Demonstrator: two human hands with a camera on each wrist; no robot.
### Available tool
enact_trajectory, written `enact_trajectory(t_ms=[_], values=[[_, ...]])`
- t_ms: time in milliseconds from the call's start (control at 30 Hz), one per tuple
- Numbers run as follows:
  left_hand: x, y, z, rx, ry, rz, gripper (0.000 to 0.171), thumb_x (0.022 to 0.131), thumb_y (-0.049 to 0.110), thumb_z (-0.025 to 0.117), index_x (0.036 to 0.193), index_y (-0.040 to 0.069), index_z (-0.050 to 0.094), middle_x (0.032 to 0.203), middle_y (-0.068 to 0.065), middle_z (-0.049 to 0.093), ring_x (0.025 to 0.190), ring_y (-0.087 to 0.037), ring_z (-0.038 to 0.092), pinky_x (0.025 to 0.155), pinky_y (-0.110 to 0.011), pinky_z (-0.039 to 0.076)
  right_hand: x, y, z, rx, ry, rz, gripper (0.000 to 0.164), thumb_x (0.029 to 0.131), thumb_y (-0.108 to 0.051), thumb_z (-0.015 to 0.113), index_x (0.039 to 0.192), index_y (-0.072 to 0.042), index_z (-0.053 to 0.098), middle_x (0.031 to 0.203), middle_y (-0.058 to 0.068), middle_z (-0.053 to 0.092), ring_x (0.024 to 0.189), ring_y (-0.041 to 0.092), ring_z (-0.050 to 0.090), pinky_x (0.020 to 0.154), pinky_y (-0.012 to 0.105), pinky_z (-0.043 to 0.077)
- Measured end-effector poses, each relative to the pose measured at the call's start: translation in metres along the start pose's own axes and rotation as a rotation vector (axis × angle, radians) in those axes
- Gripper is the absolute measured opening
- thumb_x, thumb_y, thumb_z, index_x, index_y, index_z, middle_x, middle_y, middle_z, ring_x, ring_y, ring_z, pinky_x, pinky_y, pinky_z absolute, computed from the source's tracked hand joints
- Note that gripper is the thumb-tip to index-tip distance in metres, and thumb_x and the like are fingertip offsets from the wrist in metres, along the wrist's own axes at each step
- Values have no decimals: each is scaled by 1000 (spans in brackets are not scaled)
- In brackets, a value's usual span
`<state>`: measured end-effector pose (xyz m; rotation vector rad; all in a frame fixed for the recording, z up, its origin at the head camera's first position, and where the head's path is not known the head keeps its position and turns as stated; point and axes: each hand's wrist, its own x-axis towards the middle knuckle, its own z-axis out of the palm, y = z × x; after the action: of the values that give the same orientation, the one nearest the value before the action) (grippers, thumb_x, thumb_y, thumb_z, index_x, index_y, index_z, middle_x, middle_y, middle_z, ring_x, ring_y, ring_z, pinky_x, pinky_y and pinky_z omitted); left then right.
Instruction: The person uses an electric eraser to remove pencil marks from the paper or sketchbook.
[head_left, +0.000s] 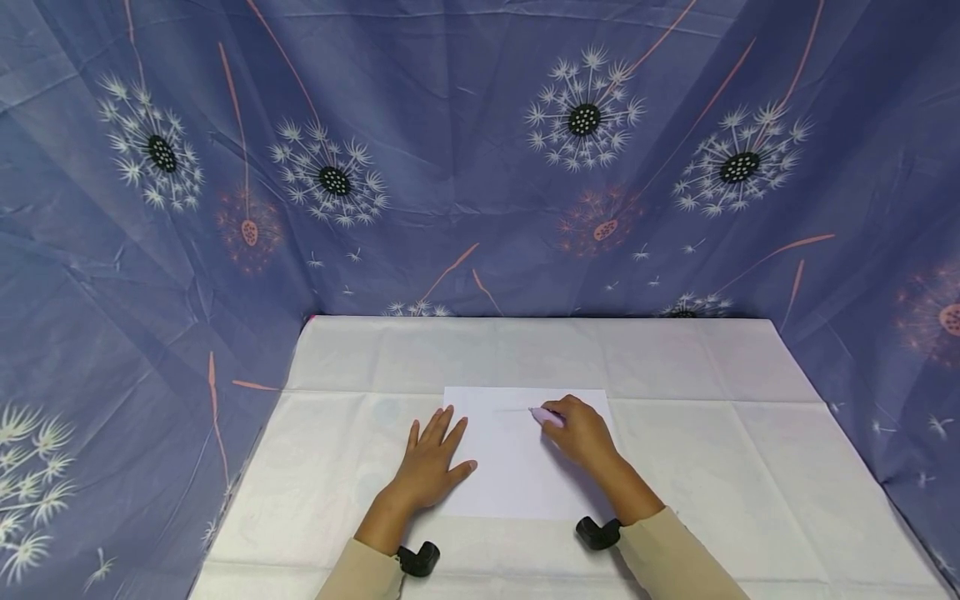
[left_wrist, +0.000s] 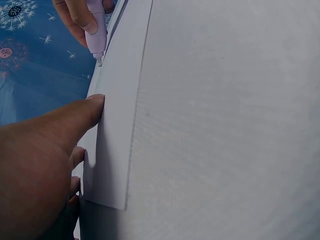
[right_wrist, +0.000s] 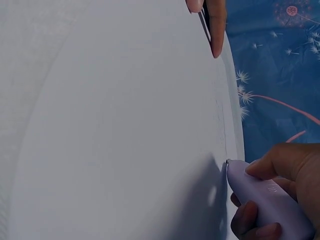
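Observation:
A white sheet of paper (head_left: 517, 475) lies on the table. My left hand (head_left: 431, 471) rests on its left edge with fingers spread; in the left wrist view the thumb (left_wrist: 92, 107) touches the paper. My right hand (head_left: 581, 429) grips a lilac correction pen (head_left: 550, 417) near the sheet's upper right. The pen (right_wrist: 265, 200) has a broad, smooth body and a small metal tip, which meets the paper in the right wrist view. A faint thin line (head_left: 510, 410) runs left from the tip. My right palm is hidden in the head view.
A white cloth with fold creases covers the table (head_left: 690, 467). Behind and at the sides hangs a blue curtain (head_left: 450, 167) with dandelion prints. Black wrist devices sit at the left cuff (head_left: 418, 559) and right cuff (head_left: 597, 533).

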<state>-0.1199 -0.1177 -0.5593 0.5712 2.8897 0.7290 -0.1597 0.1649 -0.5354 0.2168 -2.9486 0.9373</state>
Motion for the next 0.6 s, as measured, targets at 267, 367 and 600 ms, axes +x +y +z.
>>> enact_trajectory(t_ms=[267,367,600], values=[[0,-1,1,-3,7,1,71,98,45,61,156,9,40,167,-18,25,157,-38,18,123,-67,8,1,-1,0,11,-7,4,25,87,-16,75,110,-8,78,99,8,73,77,18,59,74,37,49],[0,-1,1,-2,7,1,71,98,45,61,156,9,40,167,-18,25,157,-38,18,123,-67,8,1,-2,1,8,-9,5,26,86,-16,75,111,-9,78,100,8,73,78,18,60,74,37,49],[0,-1,2,-5,9,-1,71,98,45,62,156,9,40,167,-18,25,157,-38,18,123,-67,8,0,-2,1,2,-2,-9,26,87,-15,75,111,-8,78,98,8,72,75,17,58,71,36,48]])
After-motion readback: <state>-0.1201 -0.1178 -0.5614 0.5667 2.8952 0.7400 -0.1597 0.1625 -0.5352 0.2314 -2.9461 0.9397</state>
